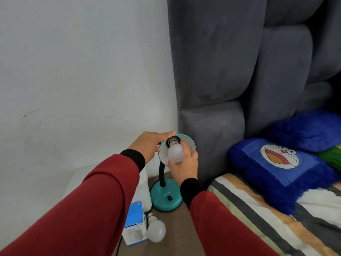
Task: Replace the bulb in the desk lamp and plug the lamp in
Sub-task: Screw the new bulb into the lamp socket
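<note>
The right hand [184,164] gripped the bulb [175,151], its screw base pointing up-left into the shade [186,142], which the left hand [147,145] steadied with loose fingers.

A small brown wood-grain bench [177,235] stood between the white wall and the bed [276,218]. On it sat the teal lamp base [167,197], a white container [143,191] just left of it, a blue-and-white bulb box [134,223] nearer the front, and a loose white bulb [156,229] lying on its side, touching the box. On the bed's striped cover lay a blue cartoon pillow [282,169].
</note>
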A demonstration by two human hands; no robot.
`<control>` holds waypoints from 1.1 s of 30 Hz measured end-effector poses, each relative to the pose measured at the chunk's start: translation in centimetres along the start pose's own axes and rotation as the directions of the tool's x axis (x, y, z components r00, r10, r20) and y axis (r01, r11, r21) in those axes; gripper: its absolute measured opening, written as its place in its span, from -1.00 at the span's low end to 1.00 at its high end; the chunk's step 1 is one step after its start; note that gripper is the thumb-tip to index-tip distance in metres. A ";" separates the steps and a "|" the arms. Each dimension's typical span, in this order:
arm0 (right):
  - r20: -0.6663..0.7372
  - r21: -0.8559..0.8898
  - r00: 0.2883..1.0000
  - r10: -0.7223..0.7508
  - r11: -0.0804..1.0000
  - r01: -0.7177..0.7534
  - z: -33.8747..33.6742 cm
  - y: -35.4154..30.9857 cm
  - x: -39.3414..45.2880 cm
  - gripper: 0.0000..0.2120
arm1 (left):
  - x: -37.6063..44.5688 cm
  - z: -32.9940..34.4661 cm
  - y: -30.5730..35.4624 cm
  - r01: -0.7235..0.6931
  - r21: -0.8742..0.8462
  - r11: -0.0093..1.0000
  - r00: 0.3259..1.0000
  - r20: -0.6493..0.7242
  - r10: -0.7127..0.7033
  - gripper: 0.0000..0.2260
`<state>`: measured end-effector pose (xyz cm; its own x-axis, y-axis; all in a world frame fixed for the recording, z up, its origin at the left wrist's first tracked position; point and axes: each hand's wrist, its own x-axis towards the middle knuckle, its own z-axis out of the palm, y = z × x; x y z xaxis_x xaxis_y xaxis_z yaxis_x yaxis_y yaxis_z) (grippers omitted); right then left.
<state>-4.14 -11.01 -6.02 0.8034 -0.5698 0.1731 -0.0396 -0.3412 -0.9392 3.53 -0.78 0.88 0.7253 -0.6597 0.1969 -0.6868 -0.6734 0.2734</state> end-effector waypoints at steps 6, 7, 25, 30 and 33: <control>-0.074 0.153 0.986 0.151 0.978 -0.139 0.6 -0.3 0.2 -0.44 | 0.2 0.2 -0.2 -0.009 0.004 1.000 1.000 -0.002 0.009 -0.22; -0.096 0.145 0.985 0.143 0.981 -0.128 0.7 -0.4 0.1 -0.42 | 0.2 0.2 -0.2 -0.011 -0.002 1.000 1.000 -0.003 0.011 -0.22; -0.092 0.131 0.995 0.039 0.991 -0.027 0.8 -0.6 -1.0 -0.41 | 0.2 0.9 -0.6 -0.027 0.005 1.000 0.999 -0.031 0.027 -0.23; -0.094 0.265 0.966 0.242 0.941 -0.210 0.7 -1.0 -0.5 -0.36 | 0.1 0.9 -1.0 -0.029 -0.016 0.999 0.999 -0.029 0.028 -0.21; -0.118 0.182 0.982 0.145 0.976 -0.122 0.7 -1.2 -1.0 -0.27 | 0.0 0.9 -0.6 -0.032 0.007 0.999 0.999 -0.035 0.033 -0.23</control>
<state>-4.46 -9.54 -5.29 0.7135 -0.6972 0.0687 -0.0290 -0.1273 -0.9914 3.90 -0.67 -0.11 0.7037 -0.6692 0.2385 -0.7102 -0.6542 0.2600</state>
